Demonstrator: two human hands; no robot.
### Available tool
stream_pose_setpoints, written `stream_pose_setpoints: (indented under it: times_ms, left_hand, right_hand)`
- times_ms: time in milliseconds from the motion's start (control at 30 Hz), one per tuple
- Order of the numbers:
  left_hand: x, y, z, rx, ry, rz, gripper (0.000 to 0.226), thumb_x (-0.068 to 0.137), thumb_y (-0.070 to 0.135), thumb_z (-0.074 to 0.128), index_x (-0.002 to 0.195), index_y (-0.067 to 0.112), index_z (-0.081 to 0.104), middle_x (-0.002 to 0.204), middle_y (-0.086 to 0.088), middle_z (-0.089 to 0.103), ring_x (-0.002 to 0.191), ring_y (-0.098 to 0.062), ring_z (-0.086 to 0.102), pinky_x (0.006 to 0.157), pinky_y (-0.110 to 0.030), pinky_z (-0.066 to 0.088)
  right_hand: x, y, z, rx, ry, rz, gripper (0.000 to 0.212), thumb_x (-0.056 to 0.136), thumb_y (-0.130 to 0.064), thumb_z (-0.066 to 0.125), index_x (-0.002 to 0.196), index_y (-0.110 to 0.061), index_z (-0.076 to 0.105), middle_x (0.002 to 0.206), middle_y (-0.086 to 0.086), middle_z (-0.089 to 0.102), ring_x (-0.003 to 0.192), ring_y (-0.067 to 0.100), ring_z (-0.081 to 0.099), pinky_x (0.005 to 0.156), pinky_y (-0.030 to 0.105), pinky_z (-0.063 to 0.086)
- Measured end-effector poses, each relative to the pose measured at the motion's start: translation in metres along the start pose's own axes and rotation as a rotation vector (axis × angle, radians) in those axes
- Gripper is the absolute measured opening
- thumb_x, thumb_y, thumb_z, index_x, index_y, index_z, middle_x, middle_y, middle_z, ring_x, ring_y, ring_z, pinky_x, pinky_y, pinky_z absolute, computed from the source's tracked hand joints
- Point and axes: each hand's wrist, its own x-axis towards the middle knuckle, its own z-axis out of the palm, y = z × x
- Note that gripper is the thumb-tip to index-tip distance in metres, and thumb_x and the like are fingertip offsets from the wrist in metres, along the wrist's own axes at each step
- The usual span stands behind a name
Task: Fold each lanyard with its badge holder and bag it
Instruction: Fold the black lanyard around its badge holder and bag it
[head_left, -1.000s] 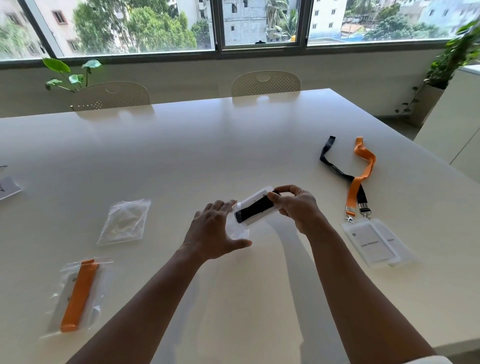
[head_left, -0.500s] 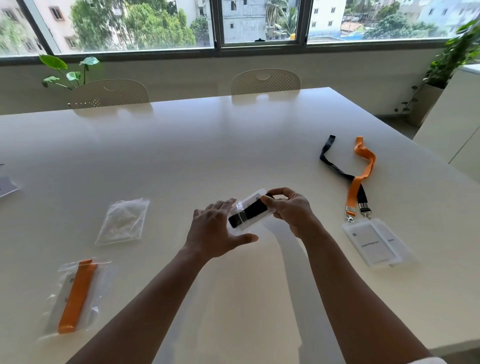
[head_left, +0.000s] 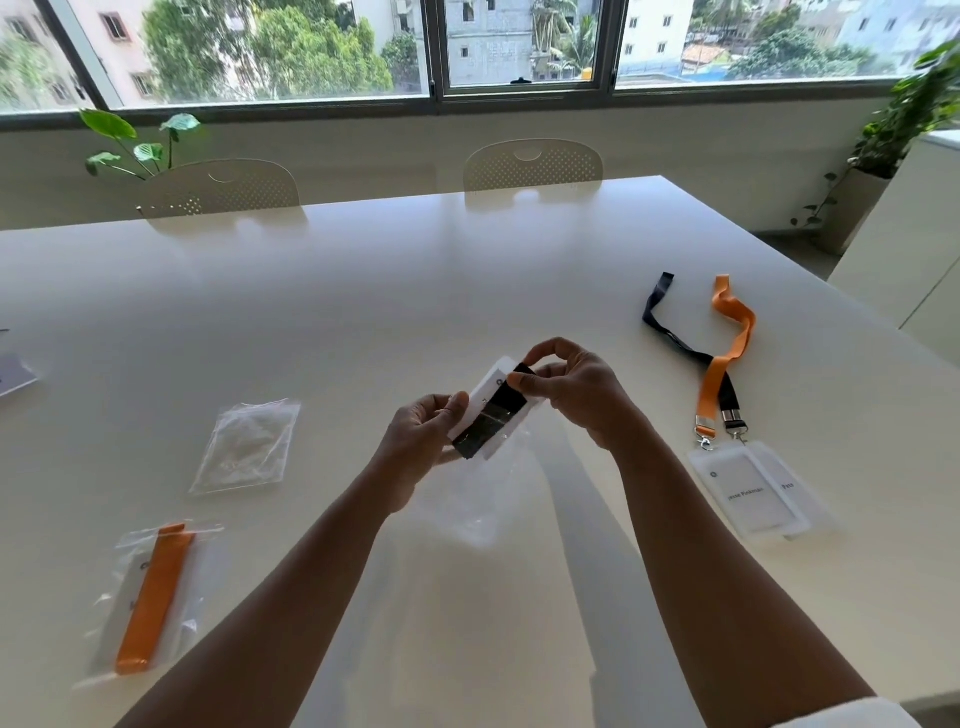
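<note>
**Two hands on a folded black lanyard bundle, held above the table**

Two hands meet over the middle of the white table (head_left: 363, 312), both raised clear of its surface. The right hand (head_left: 576, 395) pinches the upper end of a badge holder (head_left: 491, 387) with a folded black lanyard (head_left: 493, 418) lying along its face; thumb and forefinger close on the top of the black strip, the other fingers arched above it. The left hand (head_left: 421, 441) grips the lower end of the same bundle, thumb on its front edge and fingers curled behind. The bundle tilts, upper end to the right and away. A clear plastic bag (head_left: 483, 499) hangs below it, and its mouth seems to sit around the bundle's lower part, though the film is too transparent to say how far in it reaches.

Left of the hands lies an empty clear bag (head_left: 247, 447), flat on the table. Nearer the front left edge rests a bagged orange lanyard (head_left: 156, 597), folded with its holder inside a sealed pouch.

To the right, well apart from the hands, a loose black lanyard (head_left: 675, 332) and a loose orange lanyard (head_left: 727, 358) lie stretched out and crossing each other, each clipped to its own badge holder; those two badge holders (head_left: 748, 493) overlap, the printed names too small to read surely.

Two chairs (head_left: 532, 166) stand at the far side of the table, beneath a wide window (head_left: 519, 47), with a leafy plant (head_left: 135, 140) at the left and another at the right.
</note>
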Motion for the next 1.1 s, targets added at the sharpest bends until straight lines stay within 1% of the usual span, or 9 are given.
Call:
stream_pose_setpoints:
  times_ms: [100,300,400,500,567,667,800,900,1100]
  left_hand:
    - [-0.001,0.005,0.007,-0.069,0.041,-0.014,0.033,0.095,0.038,0.060,0.110,0.009,0.063,0.102,-0.009,0.069,0.091,-0.021,0.067,0.074,-0.034,0.061]
    - [-0.001,0.010,0.016,-0.161,0.141,0.002,0.039,0.092,0.042,0.063,0.113,0.009,0.064,0.100,-0.009,0.070,0.090,-0.023,0.063,0.082,-0.042,0.053]
    - [-0.001,0.011,0.019,-0.223,0.167,0.008,0.037,0.091,0.040,0.065,0.111,0.009,0.064,0.101,-0.011,0.071,0.092,-0.028,0.065,0.086,-0.045,0.054]
    - [-0.001,0.012,0.023,-0.278,0.170,0.025,0.032,0.091,0.037,0.066,0.107,0.010,0.064,0.108,-0.012,0.074,0.097,-0.031,0.068,0.092,-0.050,0.054]
    - [-0.001,0.011,0.024,-0.283,0.182,0.030,0.029,0.090,0.038,0.066,0.103,0.012,0.064,0.104,-0.013,0.072,0.093,-0.029,0.066,0.092,-0.052,0.053]
    - [-0.001,0.011,0.023,-0.344,0.182,0.052,0.024,0.092,0.037,0.064,0.101,0.014,0.065,0.097,-0.008,0.073,0.087,-0.024,0.067,0.085,-0.047,0.056]
    - [0.000,0.012,0.021,-0.361,0.212,0.086,0.021,0.095,0.037,0.061,0.096,0.017,0.065,0.085,-0.002,0.072,0.075,-0.018,0.067,0.069,-0.038,0.058]
    - [0.001,0.011,0.019,-0.383,0.212,0.084,0.019,0.097,0.035,0.059,0.092,0.017,0.061,0.082,-0.004,0.066,0.073,-0.020,0.062,0.070,-0.039,0.055]
    - [0.002,0.008,0.015,-0.380,0.170,0.113,0.014,0.096,0.028,0.060,0.091,0.015,0.061,0.082,-0.003,0.066,0.073,-0.015,0.063,0.068,-0.029,0.056]
  right_hand:
    - [0.001,-0.005,0.005,-0.092,-0.029,-0.022,0.025,0.072,-0.023,0.085,0.085,-0.018,0.064,0.070,-0.001,0.072,0.063,0.014,0.054,0.055,0.026,0.040]
    - [0.004,-0.008,0.012,-0.164,-0.023,-0.062,0.025,0.067,-0.021,0.088,0.069,-0.013,0.065,0.062,-0.005,0.063,0.053,0.005,0.047,0.048,0.018,0.036]
    - [0.005,-0.010,0.013,-0.246,-0.093,-0.056,0.022,0.070,-0.023,0.086,0.073,-0.008,0.070,0.059,-0.009,0.061,0.045,0.000,0.043,0.044,0.014,0.032]
    - [0.005,-0.012,0.012,-0.330,-0.118,-0.069,0.018,0.075,-0.031,0.083,0.075,-0.016,0.073,0.049,-0.019,0.055,0.041,-0.002,0.043,0.040,0.009,0.029]
    - [0.006,-0.011,0.010,-0.371,-0.125,-0.085,0.017,0.079,-0.037,0.078,0.079,-0.020,0.074,0.062,-0.022,0.061,0.052,-0.004,0.051,0.044,0.008,0.033]
    - [0.008,-0.007,0.008,-0.360,-0.088,-0.069,0.026,0.087,-0.045,0.067,0.098,-0.022,0.075,0.092,-0.012,0.065,0.080,0.003,0.058,0.062,0.016,0.042]
    - [0.006,0.001,0.003,-0.266,-0.095,-0.007,0.021,0.093,-0.037,0.063,0.106,-0.023,0.070,0.095,0.002,0.071,0.080,0.007,0.062,0.065,0.018,0.044]
    - [0.004,0.008,0.001,-0.209,-0.131,0.018,0.014,0.091,-0.024,0.066,0.105,-0.023,0.070,0.097,0.011,0.072,0.080,0.010,0.061,0.066,0.022,0.045]
    - [0.004,0.019,0.001,-0.096,0.009,-0.028,0.014,0.082,-0.015,0.076,0.095,-0.019,0.072,0.078,-0.003,0.070,0.067,0.007,0.059,0.058,0.017,0.044]
